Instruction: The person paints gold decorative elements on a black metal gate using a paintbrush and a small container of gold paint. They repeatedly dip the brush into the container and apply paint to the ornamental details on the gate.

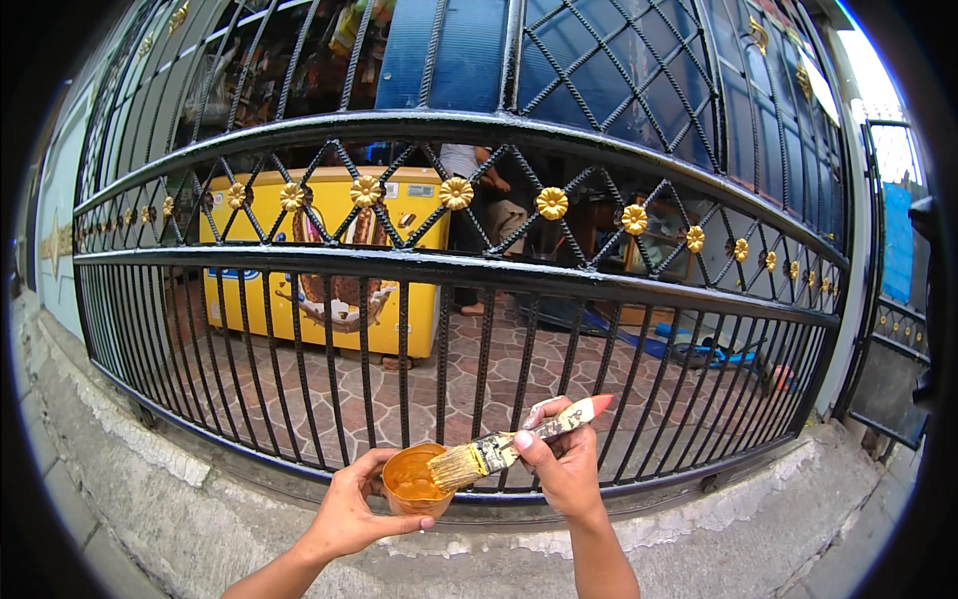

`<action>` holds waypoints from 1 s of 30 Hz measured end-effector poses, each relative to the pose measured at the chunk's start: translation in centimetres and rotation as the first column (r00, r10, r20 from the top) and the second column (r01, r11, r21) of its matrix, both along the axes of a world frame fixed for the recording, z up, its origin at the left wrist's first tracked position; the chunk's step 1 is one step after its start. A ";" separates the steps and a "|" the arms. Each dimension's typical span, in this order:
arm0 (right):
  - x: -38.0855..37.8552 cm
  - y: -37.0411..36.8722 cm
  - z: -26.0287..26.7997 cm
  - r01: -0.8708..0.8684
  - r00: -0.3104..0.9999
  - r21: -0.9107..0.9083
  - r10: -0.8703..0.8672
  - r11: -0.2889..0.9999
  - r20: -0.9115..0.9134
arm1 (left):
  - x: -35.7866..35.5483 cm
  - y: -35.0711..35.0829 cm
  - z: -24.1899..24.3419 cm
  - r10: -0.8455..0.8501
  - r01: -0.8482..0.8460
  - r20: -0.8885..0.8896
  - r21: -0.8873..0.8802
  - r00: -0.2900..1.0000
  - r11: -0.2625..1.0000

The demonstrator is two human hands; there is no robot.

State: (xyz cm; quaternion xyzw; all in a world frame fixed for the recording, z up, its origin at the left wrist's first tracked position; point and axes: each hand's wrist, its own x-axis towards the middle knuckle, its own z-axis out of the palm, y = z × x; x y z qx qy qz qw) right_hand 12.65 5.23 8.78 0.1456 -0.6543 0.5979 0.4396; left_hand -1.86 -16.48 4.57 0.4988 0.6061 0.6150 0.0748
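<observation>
My left hand [352, 505] grips a small cup [423, 511] whose inside is coated with gold paint [413, 479]. Between the thumb and fingers of my right hand [563, 468] is a flat paintbrush [490, 454], its wooden handle smeared with dark paint and red at the tip. The bristles [456, 469] lean over the cup's right rim and carry yellowish paint. Just beyond both hands stands a black metal gate [419, 262]. Gold flower rosettes [456, 193] sit on the crossings of its twisted-bar lattice, and upright bars fill the lower section.
Behind the gate are a yellow chest freezer [329, 254] and a partly hidden person [471, 168] on a stone-patterned floor [479, 359]. A blue bicycle or scooter-like item [711, 356] lies at right. Blue panels [449, 56] back the upper bars. A rough concrete ledge [224, 531] runs below.
</observation>
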 end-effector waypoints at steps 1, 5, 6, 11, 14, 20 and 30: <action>0.0 0.0 0.0 0.002 1.000 -0.005 -0.002 1.000 0.000 | 0.0 0.0 0.0 0.010 -0.010 -0.003 -0.003 1.000 1.000; -0.1 0.0 0.0 -0.012 1.000 -0.035 0.012 0.999 -0.002 | 0.1 -0.1 0.2 0.011 -0.011 0.011 0.000 1.000 1.000; -0.1 0.1 0.0 -0.020 1.000 -0.026 0.020 0.999 -0.008 | 0.1 -0.1 0.2 0.008 -0.008 0.016 0.002 1.000 1.000; -0.1 0.3 0.0 -0.018 1.000 -0.031 0.017 0.999 -0.022 | 0.2 -0.1 0.3 0.000 -0.001 0.022 0.002 1.000 1.000; -0.1 0.3 0.1 -0.094 0.995 -0.082 0.093 0.992 -0.019 | 0.3 -0.1 0.4 0.003 -0.003 0.017 -0.003 1.000 1.000; -0.3 0.1 0.2 -0.043 0.998 -0.076 0.040 0.996 -0.038 | 0.3 -0.1 0.4 0.006 -0.006 -0.005 -0.001 1.000 1.000; 0.0 0.8 0.3 0.068 0.995 -0.061 -0.072 0.996 -0.069 | 0.0 0.1 0.1 -0.007 0.007 0.011 0.027 1.000 1.000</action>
